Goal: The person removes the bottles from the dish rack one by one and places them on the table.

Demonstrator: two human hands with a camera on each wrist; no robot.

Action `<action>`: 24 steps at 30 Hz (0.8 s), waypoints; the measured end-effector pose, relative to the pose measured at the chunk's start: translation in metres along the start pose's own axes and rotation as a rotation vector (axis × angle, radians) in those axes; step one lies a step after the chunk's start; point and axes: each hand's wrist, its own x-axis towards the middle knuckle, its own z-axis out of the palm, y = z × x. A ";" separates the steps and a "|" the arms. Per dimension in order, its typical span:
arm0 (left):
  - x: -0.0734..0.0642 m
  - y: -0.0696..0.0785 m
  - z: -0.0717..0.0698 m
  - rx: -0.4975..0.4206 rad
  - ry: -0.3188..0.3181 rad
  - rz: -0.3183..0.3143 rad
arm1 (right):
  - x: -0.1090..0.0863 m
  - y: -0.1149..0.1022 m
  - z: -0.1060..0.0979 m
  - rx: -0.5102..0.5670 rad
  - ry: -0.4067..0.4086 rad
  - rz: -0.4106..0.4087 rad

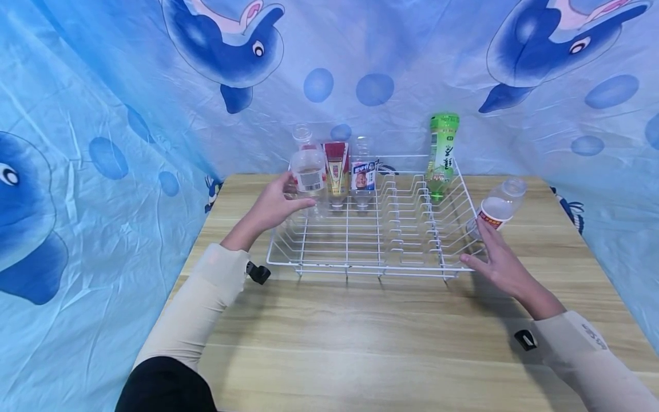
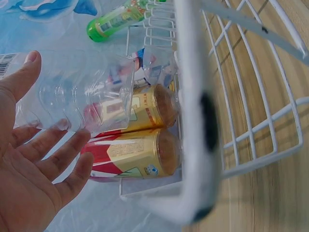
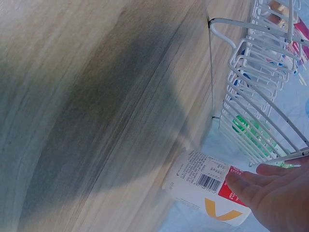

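My left hand (image 1: 275, 205) holds a clear plastic bottle (image 1: 310, 163) upright over the left end of a white wire dish rack (image 1: 360, 268), thumb on one side and fingers on the other. Through its clear wall show red-and-yellow labelled bottles (image 2: 128, 152) standing neck-down in the rack. On the right, my right hand (image 1: 501, 266) is at the rack's corner, its fingers fairly straight. Those fingers touch or overlap a clear bottle with a white-and-red label (image 3: 205, 186), outside the rack on the table. Whether they press on it I cannot tell.
A bottle with a blue-and-white label (image 1: 363, 176) stands neck-down at the rack's back. Toward the back right, a green bottle (image 1: 441, 149) leans upside down among the wire prongs. A blue dolphin-print sheet (image 1: 401, 51) hangs behind the wooden table (image 1: 350, 343).
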 end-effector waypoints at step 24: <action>-0.010 -0.008 -0.027 0.025 0.048 -0.073 | 0.001 -0.002 0.000 0.012 -0.005 0.009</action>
